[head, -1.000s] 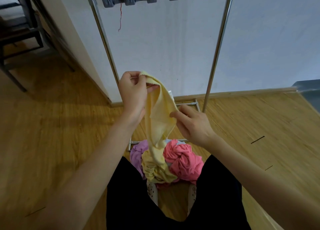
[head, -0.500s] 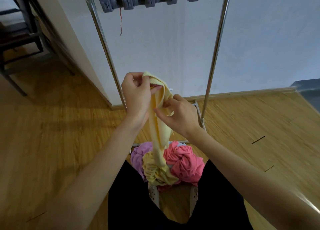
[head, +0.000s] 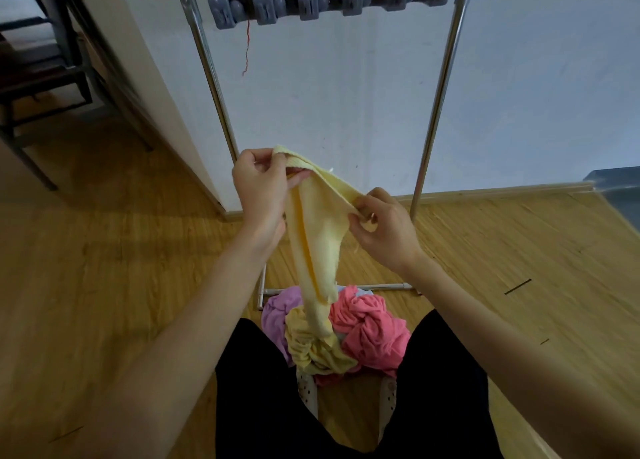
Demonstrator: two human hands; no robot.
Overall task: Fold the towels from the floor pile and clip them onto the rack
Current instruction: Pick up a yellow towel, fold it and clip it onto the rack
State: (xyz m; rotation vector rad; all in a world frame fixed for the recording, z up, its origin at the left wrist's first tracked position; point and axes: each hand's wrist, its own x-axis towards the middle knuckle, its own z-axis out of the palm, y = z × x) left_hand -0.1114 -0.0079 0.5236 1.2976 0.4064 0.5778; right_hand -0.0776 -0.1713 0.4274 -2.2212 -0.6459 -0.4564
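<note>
Right hand (head: 384, 230) moved rightward | both pinch yellow towel (head: 320, 237), left hand (head: 259, 188) higher | hangs vertically

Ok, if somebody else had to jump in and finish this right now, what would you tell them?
Left hand: pinches the top corner of the yellow towel.
Right hand: pinches the same top edge further along.
The towel's lower end trails down into the floor pile, where pink, purple and more yellow cloth lies bunched at the feet.
The rack stands just ahead; the grey clips along its top bar hold nothing that shows.
Done: one towel picked up.
Left: lift it clear, fold it, clip it, then do the rest of the pile.
</note>
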